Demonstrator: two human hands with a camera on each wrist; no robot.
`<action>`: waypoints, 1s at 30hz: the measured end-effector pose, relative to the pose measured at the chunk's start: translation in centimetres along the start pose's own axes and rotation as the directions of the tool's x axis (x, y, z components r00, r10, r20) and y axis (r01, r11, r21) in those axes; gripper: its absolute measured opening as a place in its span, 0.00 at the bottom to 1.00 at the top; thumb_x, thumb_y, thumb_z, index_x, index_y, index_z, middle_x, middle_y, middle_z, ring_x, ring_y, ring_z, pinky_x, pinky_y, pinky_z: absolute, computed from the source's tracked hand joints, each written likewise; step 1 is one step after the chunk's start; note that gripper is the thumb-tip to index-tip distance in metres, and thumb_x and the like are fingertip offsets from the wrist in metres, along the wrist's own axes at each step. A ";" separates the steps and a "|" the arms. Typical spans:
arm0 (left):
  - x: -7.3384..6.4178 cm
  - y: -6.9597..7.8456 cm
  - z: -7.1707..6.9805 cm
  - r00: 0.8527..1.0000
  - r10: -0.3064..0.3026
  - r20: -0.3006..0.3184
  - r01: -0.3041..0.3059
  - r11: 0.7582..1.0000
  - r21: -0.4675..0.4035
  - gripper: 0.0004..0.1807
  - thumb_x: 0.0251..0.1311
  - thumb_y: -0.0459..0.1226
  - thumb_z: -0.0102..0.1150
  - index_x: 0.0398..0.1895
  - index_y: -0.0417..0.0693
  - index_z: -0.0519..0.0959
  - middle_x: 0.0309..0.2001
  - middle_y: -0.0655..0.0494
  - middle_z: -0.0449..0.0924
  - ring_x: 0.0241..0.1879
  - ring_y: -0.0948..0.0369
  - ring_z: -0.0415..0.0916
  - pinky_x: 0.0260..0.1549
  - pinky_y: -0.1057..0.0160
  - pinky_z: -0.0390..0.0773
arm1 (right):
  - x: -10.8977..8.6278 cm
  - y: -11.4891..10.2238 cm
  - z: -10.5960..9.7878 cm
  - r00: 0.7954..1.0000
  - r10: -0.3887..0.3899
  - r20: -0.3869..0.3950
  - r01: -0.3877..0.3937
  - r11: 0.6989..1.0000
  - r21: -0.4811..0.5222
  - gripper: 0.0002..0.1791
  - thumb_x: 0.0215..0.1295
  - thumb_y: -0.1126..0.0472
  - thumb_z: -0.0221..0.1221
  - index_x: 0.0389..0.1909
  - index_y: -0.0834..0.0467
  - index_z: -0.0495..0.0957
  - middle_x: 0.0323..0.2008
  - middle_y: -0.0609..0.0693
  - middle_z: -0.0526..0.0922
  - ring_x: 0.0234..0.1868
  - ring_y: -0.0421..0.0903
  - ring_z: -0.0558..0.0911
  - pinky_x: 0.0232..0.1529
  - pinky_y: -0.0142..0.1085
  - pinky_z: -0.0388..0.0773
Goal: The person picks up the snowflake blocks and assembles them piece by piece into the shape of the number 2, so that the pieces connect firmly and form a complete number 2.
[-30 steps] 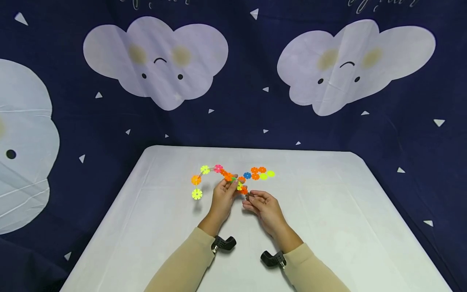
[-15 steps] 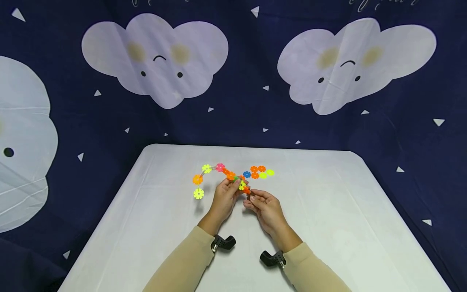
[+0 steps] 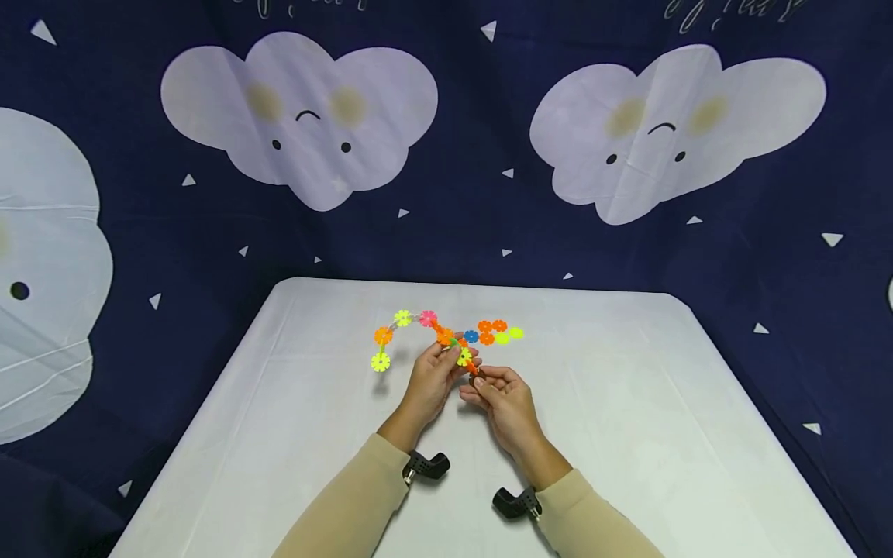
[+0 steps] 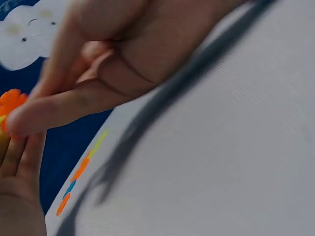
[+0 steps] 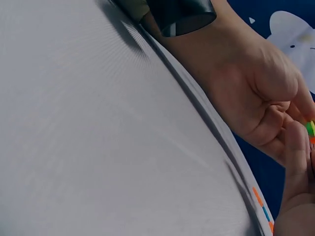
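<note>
In the head view my left hand (image 3: 427, 381) grips a curved chain of slotted flower-shaped plastic discs (image 3: 429, 318), held above the table. Its discs are yellow, orange, pink and green, and the free end arcs to the left. My right hand (image 3: 508, 401) pinches a dark brown disc (image 3: 476, 380) between thumb and fingers, at the chain's near end beside an orange disc (image 3: 472, 367). Whether brown and orange are joined is too small to tell. Fingers cover part of the chain. An orange disc (image 4: 13, 102) shows at the fingertips in the left wrist view.
Loose discs lie on the white table (image 3: 614, 403) just beyond the hands: a blue one (image 3: 470, 336), several orange ones (image 3: 499, 325) and yellow-green ones (image 3: 516, 333). A dark blue cloth with printed clouds (image 3: 300, 116) hangs behind the table's far edge.
The chain has shifted slightly right and its arc has turned a little in my left hand. My right hand, with the brown disc, has moved slightly left, closer to the chain's end.
</note>
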State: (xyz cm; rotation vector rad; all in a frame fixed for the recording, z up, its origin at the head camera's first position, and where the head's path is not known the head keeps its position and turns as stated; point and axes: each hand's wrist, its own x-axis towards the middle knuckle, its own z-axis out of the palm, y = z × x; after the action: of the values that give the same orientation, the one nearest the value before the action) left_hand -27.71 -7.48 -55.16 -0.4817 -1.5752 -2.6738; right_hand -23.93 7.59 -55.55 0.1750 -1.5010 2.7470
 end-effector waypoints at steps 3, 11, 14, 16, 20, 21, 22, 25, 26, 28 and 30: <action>-0.3 -0.1 0.3 0.998 0.048 -0.050 -0.037 0.979 0.200 0.28 0.82 0.37 0.53 0.73 0.23 0.62 0.55 0.35 0.83 0.49 0.53 0.86 0.55 0.57 0.81 | 0.1 0.0 0.0 1.000 0.004 0.008 -0.004 1.000 0.027 0.11 0.74 0.83 0.52 0.54 0.75 0.68 0.39 0.61 0.80 0.37 0.54 0.90 0.44 0.45 0.87; -1.0 -0.1 1.3 0.989 0.139 0.056 -0.149 0.901 0.407 0.44 0.68 0.27 0.68 0.82 0.45 0.54 0.57 0.35 0.82 0.53 0.43 0.82 0.51 0.57 0.82 | 0.3 -0.3 0.0 0.998 -0.004 -0.062 0.012 0.991 0.132 0.10 0.76 0.82 0.48 0.52 0.70 0.66 0.44 0.60 0.80 0.42 0.52 0.89 0.47 0.40 0.85; -1.0 -0.5 1.1 0.968 0.185 0.168 -0.243 0.857 0.455 0.43 0.63 0.23 0.71 0.79 0.42 0.62 0.59 0.33 0.80 0.55 0.41 0.80 0.52 0.56 0.82 | 0.2 -0.5 0.1 0.997 0.017 -0.069 -0.006 0.987 0.159 0.10 0.77 0.82 0.47 0.52 0.69 0.66 0.45 0.61 0.80 0.45 0.53 0.89 0.48 0.39 0.85; -0.9 -0.7 0.9 0.953 0.211 0.216 -0.294 0.811 0.506 0.37 0.62 0.22 0.71 0.74 0.39 0.70 0.56 0.35 0.81 0.51 0.44 0.81 0.47 0.59 0.82 | 0.1 -0.6 0.1 0.998 0.039 -0.056 -0.029 0.984 0.173 0.09 0.77 0.81 0.47 0.51 0.68 0.66 0.45 0.62 0.82 0.46 0.55 0.89 0.49 0.41 0.85; -0.7 -0.5 0.3 0.943 0.223 0.249 -0.328 0.761 0.560 0.26 0.63 0.24 0.71 0.66 0.38 0.80 0.49 0.40 0.85 0.45 0.52 0.82 0.42 0.65 0.81 | -0.1 -0.6 0.1 0.996 0.089 -0.002 -0.087 0.983 0.159 0.09 0.77 0.80 0.47 0.49 0.67 0.69 0.45 0.61 0.85 0.46 0.51 0.87 0.50 0.42 0.84; -0.7 -0.4 0.1 0.943 0.220 0.250 -0.327 0.755 0.569 0.25 0.64 0.25 0.71 0.65 0.39 0.81 0.48 0.41 0.85 0.44 0.54 0.82 0.43 0.64 0.81 | -0.1 -0.6 0.0 0.995 0.101 0.012 -0.101 0.986 0.131 0.08 0.77 0.80 0.48 0.48 0.67 0.70 0.44 0.60 0.86 0.46 0.51 0.87 0.51 0.44 0.84; -0.6 -0.3 -0.1 0.946 0.207 0.249 -0.316 0.752 0.578 0.23 0.65 0.27 0.71 0.64 0.40 0.82 0.47 0.43 0.86 0.44 0.55 0.82 0.45 0.64 0.81 | 0.0 -0.6 -0.1 0.994 0.111 0.023 -0.113 0.989 0.095 0.08 0.77 0.80 0.48 0.47 0.67 0.71 0.44 0.60 0.86 0.45 0.51 0.87 0.51 0.45 0.84; -0.4 -0.1 -0.9 0.958 0.146 0.246 -0.269 0.752 0.601 0.21 0.67 0.30 0.70 0.63 0.44 0.83 0.48 0.43 0.86 0.46 0.56 0.83 0.49 0.59 0.83 | 0.1 -0.6 -0.4 0.993 0.117 0.029 -0.116 0.992 -0.054 0.07 0.77 0.78 0.49 0.47 0.72 0.74 0.43 0.62 0.86 0.43 0.52 0.88 0.51 0.49 0.84; -0.4 -0.1 -1.1 0.962 0.125 0.245 -0.253 0.748 0.613 0.20 0.68 0.30 0.70 0.62 0.45 0.84 0.48 0.44 0.86 0.45 0.55 0.83 0.48 0.58 0.83 | 0.2 -0.6 -0.6 0.994 0.105 0.019 -0.101 0.987 -0.127 0.07 0.77 0.77 0.49 0.48 0.73 0.75 0.43 0.63 0.86 0.43 0.54 0.88 0.50 0.49 0.85; -0.3 0.0 -1.4 0.966 0.092 0.242 -0.228 0.744 0.628 0.19 0.68 0.29 0.70 0.61 0.46 0.85 0.50 0.45 0.86 0.44 0.54 0.83 0.46 0.58 0.83 | 0.4 -0.9 -0.8 0.998 0.055 -0.015 -0.057 0.961 -0.272 0.08 0.78 0.76 0.51 0.50 0.76 0.75 0.44 0.66 0.86 0.44 0.57 0.88 0.49 0.47 0.85; -0.3 -0.1 -1.5 0.968 0.074 0.240 -0.213 0.749 0.627 0.19 0.67 0.26 0.69 0.59 0.45 0.86 0.51 0.44 0.86 0.42 0.53 0.83 0.43 0.59 0.83 | 0.9 -1.4 -1.3 0.997 -0.020 -0.072 -0.012 0.906 -0.423 0.09 0.77 0.74 0.53 0.51 0.76 0.76 0.45 0.67 0.86 0.44 0.59 0.87 0.47 0.42 0.86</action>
State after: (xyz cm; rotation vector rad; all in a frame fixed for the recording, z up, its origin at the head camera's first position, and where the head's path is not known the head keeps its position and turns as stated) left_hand -27.83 -8.79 -56.02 -0.8029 -2.2549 -1.8151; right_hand -24.83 9.35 -54.96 0.0670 -2.0184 2.3141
